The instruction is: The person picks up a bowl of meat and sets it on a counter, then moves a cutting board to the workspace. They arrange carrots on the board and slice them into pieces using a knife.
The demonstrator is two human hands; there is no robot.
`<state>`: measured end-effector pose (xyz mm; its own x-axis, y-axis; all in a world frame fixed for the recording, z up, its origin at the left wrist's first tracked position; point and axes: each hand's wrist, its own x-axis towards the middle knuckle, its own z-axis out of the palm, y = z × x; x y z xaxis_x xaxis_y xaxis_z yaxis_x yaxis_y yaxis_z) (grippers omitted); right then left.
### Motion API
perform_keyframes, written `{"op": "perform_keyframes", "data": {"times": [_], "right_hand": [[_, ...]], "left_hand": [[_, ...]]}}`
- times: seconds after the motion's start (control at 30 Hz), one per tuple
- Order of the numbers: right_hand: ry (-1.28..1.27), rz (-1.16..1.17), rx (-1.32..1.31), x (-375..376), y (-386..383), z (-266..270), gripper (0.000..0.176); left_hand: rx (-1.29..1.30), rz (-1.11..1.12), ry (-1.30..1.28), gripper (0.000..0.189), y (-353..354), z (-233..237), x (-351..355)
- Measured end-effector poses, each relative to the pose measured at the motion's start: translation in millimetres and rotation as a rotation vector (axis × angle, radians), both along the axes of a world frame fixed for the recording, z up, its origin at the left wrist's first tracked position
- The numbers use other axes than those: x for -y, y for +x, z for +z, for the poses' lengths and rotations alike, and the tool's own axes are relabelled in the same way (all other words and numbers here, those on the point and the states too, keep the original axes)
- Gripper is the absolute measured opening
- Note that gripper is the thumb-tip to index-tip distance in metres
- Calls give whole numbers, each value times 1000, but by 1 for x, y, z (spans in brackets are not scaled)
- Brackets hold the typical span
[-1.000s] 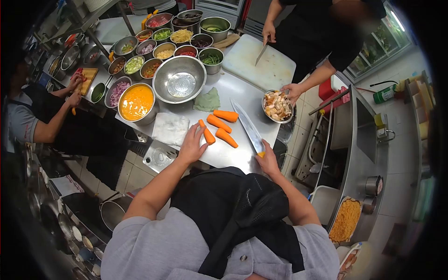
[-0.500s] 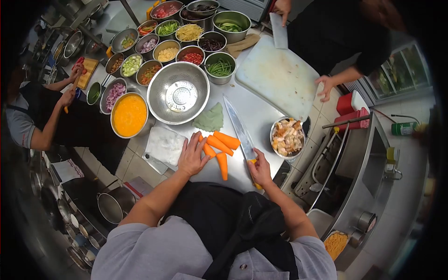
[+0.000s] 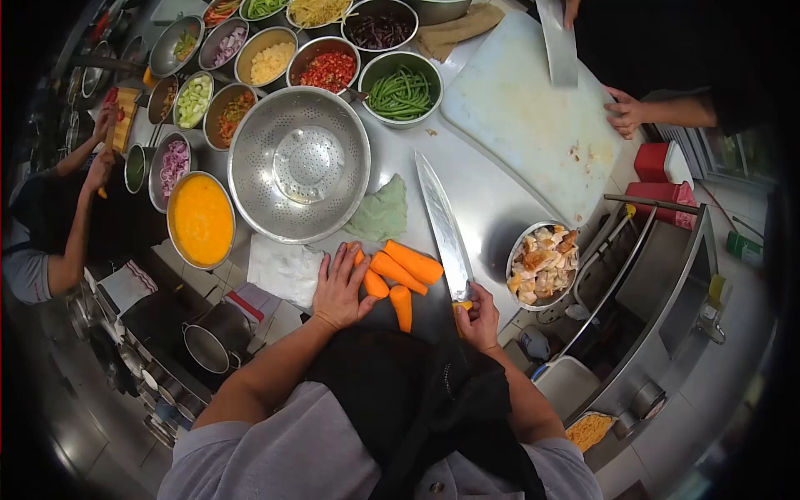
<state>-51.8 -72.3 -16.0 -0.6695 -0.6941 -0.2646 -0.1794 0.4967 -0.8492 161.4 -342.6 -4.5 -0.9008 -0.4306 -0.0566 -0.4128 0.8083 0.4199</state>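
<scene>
Handle (image 3: 463,306) partly hidden, knife (image 3: 443,229) in gripping right hand (image 3: 478,317); flat left hand (image 3: 340,292) overlapping one carrot (image 3: 376,287), three lying between hands.

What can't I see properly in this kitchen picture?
All in the head view:
- One end of the leftmost carrot: covered by the left hand.
- Part of the knife's yellow handle: hidden by the right hand.
- The top of the cleaver: cut off by the upper edge.
- What's inside the steel pot: cut off by the upper edge.
- What's on the wooden board: too small to tell.
</scene>
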Motion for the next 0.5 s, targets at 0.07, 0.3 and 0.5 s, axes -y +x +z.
{"op": "perform_keyframes", "data": {"times": [0.07, 0.3, 0.5], "right_hand": [[-11, -2, 1, -2, 1, 0, 60], [-4, -37, -6, -1, 4, 2, 61], [-34, -55, 18, -3, 5, -6, 60]], "left_hand": [[7, -19, -21, 75, 0, 1, 0], [-41, -21, -1, 79, 1, -4, -1], [-24, -13, -21, 79, 2, -6, -1]]}}
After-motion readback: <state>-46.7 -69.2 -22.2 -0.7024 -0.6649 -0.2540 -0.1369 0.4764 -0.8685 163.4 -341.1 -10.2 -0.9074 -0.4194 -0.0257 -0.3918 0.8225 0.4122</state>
